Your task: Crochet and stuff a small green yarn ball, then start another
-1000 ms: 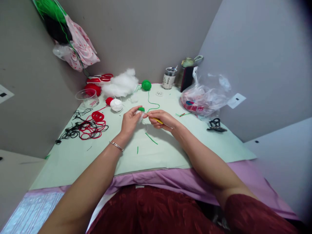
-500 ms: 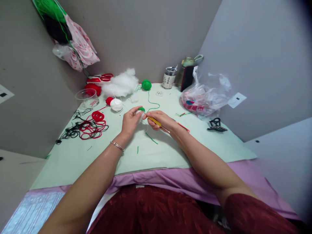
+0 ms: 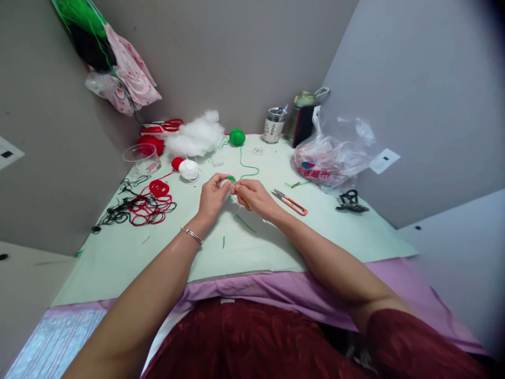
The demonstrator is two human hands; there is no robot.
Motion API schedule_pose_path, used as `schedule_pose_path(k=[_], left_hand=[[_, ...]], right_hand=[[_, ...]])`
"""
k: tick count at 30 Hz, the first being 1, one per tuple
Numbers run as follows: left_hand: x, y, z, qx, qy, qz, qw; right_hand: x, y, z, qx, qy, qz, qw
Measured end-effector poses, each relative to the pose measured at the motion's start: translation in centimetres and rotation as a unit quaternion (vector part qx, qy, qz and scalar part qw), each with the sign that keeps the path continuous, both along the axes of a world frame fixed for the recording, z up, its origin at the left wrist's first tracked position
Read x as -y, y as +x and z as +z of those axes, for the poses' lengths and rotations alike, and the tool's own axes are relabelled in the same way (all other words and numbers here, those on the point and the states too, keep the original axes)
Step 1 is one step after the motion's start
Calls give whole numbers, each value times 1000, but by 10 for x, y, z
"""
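My left hand point(image 3: 213, 193) pinches a small green and white crocheted piece point(image 3: 231, 180), most of it hidden by the fingers. Close against it, my right hand point(image 3: 254, 198) is closed around the yellow handle of a crochet hook point(image 3: 245, 203); its working tip is hidden at the piece, and the silvery rear end shows below the palm. Green yarn point(image 3: 249, 167) runs from the piece back to a green yarn ball point(image 3: 237, 137). A thin white strand hangs under the hands. Right of my right hand lie orange thread snips point(image 3: 290, 202).
At the left are tangled red and black yarn point(image 3: 145, 205), a clear plastic cup point(image 3: 142, 158) and a white yarn ball point(image 3: 189, 169). Fluffy white stuffing point(image 3: 197, 136) sits behind. A tin with pens point(image 3: 274, 126), a plastic bag point(image 3: 327, 160) and a black hair claw point(image 3: 351, 202) stand rightward.
My right hand has turned and shifted slightly, so less of the yellow handle shows. The thread snips, partly covered by my wrist before, are now in full view.
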State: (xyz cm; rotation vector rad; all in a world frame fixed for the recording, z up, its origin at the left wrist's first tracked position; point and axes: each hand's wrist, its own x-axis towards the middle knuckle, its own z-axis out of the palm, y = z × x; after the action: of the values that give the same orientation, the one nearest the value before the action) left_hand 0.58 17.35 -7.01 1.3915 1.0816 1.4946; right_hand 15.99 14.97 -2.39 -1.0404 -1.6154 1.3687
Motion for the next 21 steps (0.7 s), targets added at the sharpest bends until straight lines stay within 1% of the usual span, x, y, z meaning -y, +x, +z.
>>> schedule_pose_path(k=[4,6,8,10,13,16,19,20,21], left_hand=[[-2,-1,1,1,18,25,1000],[-2,-1,3,2,30,35,999],[1,0,6,4,41,37,998],[5,2,9,6,49,35,998],[13,4,15,7,59,34,998],[18,5,19,7,70,35,997],[17,5,18,12,73,37,997],[15,5,17,17,71,39,997],[12,4,15,24,67,42,997]], right_hand=[[9,-6,1,37,66,-32,997],[11,-7,2,38,78,-32,996],[12,-5,3,28,74,-12,997],[11,-1,5,9,52,27,998],[5,9,9,-35,-7,105,994],[-4,18,13,-79,-63,167,981],[-5,22,14,-106,-95,206,968],[-3,21,14,-108,-106,228,962],[1,20,14,-104,-122,267,950]])
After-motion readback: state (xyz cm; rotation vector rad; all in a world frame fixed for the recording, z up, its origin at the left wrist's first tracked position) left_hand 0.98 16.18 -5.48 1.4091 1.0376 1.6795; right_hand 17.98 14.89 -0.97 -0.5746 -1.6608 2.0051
